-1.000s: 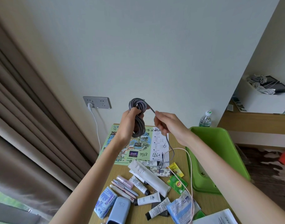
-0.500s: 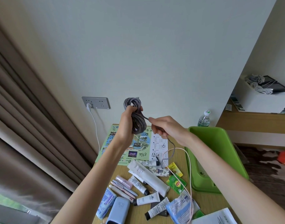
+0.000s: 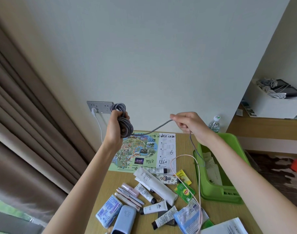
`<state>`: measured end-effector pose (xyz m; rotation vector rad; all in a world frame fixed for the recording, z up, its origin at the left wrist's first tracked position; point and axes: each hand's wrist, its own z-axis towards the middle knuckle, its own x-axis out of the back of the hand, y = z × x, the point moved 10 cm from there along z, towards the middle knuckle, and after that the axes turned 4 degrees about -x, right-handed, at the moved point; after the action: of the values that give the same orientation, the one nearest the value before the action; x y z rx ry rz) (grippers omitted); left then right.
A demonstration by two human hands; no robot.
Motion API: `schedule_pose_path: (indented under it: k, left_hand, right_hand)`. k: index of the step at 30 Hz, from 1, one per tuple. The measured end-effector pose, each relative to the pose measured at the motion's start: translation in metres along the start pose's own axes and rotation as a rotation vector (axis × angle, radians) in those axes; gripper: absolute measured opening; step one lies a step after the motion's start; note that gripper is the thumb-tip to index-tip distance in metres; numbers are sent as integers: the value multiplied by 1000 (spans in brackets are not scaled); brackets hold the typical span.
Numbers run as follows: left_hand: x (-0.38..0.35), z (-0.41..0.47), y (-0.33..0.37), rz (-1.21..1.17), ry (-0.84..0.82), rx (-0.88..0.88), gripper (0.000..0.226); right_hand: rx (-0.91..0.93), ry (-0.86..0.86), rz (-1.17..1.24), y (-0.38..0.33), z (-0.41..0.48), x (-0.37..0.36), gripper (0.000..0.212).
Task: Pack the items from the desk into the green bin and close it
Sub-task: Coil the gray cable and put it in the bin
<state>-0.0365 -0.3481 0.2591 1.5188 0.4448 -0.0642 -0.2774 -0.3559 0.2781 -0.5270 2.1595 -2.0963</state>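
Note:
My left hand [image 3: 115, 127] holds a coil of grey braided cable [image 3: 123, 119] above the desk. My right hand [image 3: 190, 124] pinches the cable's free strand, stretched out to the right, and its tail hangs down over the green bin [image 3: 228, 191]. The bin stands open at the desk's right with folded paper inside. On the desk lie several white tubes [image 3: 154, 181], a pink thin cable [image 3: 199, 183], tea bag sachets [image 3: 185, 191], a tissue pack [image 3: 108, 210], a blue case [image 3: 125, 218] and a map leaflet [image 3: 144, 152].
A wall socket [image 3: 100, 107] with a white plug and cord is behind my left hand. A water bottle [image 3: 214, 124] stands at the desk's back right. Curtains hang at the left. A white box [image 3: 272, 105] with cables sits on a side shelf.
My right hand has pulled away to the right, drawing the free strand out from the coil. The coil in my left hand shifted slightly left.

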Motion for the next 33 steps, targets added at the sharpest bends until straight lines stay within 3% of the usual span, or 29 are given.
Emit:
schedule_pose_path:
  k: [6, 10, 12, 16, 18, 21, 25, 30, 33]
  left_hand:
    - [-13, -12, -15, 465, -136, 96, 25]
    - [-43, -30, -32, 507, -405, 188, 36]
    - [-59, -39, -34, 530, -548, 165, 51]
    - [-82, -57, -44, 677, -716, 111, 56]
    - [-86, -62, -50, 756, -739, 112, 55]
    - [-88, -62, -54, 768, -703, 157, 22]
    - [-92, -62, -54, 718, -703, 168, 24]
    - [-92, -59, -52, 641, -702, 151, 17]
    - [-92, -60, -50, 681, -734, 143, 20]
  right_hand:
    - [68, -98, -41, -19, 2, -15, 31]
    - [116, -110, -92, -33, 2, -26, 32]
    - [130, -92, -107, -38, 3, -27, 32]
    - [155, -97, -124, -47, 2, -33, 32]
    - [167, -111, -131, -49, 2, -38, 32]
    - [190, -69, -174, -48, 4, -37, 33]
    - [212, -23, -269, -41, 5, -32, 25]
    - [133, -182, -246, -32, -1, -39, 17]
    - [125, -223, -303, -33, -2, -39, 24]
